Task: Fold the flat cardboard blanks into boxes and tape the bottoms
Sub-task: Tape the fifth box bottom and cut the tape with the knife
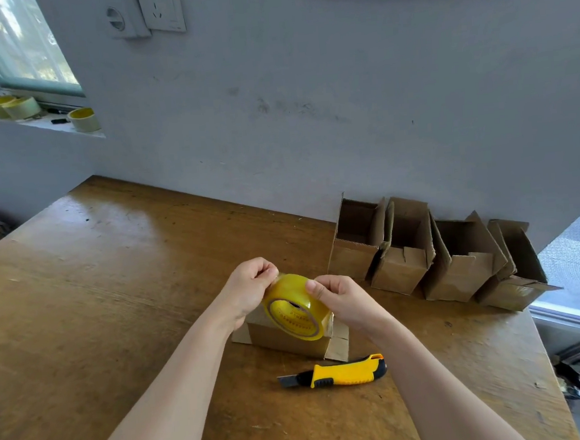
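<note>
Glossy round clear-yellow tape roll point(295, 308) held by both hands, left hand point(248, 288) pinching its top edge, right hand point(342, 298) curled round its side, one folded brown cardboard box point(286, 340) just beneath the hands, one yellow-and-black utility knife point(340, 374) nearer than the right hand, four open corrugated boxes point(402, 270) beyond the right hand, worn wooden table point(113, 266)

- Pale grey painted wall point(307, 98) bearing a white plastic socket plate point(161, 9).
- Worn brown wooden table point(96, 267), glossy with daylight.
- Glass window point(19, 49) above a white sill point(41, 125).

Soft daylight from window point(19, 49) — tabletop point(111, 232) glare, edges warped
</note>
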{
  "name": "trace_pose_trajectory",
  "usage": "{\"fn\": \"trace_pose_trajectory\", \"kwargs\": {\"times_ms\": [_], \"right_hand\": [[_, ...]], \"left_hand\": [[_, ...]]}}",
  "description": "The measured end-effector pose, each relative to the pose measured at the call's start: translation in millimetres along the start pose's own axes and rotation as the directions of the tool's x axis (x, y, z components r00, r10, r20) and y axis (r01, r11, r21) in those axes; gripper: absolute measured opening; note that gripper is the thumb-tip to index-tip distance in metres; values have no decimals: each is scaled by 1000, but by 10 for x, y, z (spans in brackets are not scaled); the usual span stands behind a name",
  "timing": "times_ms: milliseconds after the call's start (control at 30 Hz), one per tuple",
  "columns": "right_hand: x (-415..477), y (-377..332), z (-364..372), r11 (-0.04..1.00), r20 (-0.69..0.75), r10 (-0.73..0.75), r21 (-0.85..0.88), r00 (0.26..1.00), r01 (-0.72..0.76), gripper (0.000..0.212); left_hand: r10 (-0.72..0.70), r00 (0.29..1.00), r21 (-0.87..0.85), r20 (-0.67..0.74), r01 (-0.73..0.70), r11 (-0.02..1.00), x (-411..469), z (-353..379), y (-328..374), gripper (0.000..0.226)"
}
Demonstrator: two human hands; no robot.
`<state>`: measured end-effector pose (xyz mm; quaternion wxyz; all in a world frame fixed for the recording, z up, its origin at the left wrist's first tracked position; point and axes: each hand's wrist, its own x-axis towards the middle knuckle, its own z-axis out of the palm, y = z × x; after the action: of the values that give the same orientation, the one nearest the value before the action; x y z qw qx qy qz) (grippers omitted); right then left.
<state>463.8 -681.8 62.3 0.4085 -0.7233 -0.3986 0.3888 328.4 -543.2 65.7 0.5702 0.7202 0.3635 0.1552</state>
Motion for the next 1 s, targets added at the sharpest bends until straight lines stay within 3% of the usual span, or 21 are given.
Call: {"fn": "trace_pose_trajectory", "kwargs": {"times_ms": [133,233,433,500,633,867,1000], "right_hand": [[49,-10,53,1000,-19,-1,10,1000,1,29],[66,-30,82,999,-6,-14,33,1000,14,28],[56,6,175,995,-76,-4,101,997,12,60],[35,-13,179,991,-66,-3,135,998,12,54],[53,-12,180,988,-31,12,156,999,-7,50],[93,-111,236,986,-74,34,162,997,-22,52],[169,-311,213,1000,-174,14,-10,985,-16,49]], "left_hand": [[-33,994,-30,107,36,999,-3,-129,40,11],[-72,995,-34,67,74,997,41,-165,14,11],[7,993,201,-114,16,979,110,-7,-101,12],[37,993,216,-108,-13,976,127,-7,-98,12],[176,981,420,-85,-125,899,161,-66,-127,14],[59,998,414,-28,-42,909,167,-140,-134,18],[-10,1000,400,-24,19,917,138,-109,-203,19]]}}
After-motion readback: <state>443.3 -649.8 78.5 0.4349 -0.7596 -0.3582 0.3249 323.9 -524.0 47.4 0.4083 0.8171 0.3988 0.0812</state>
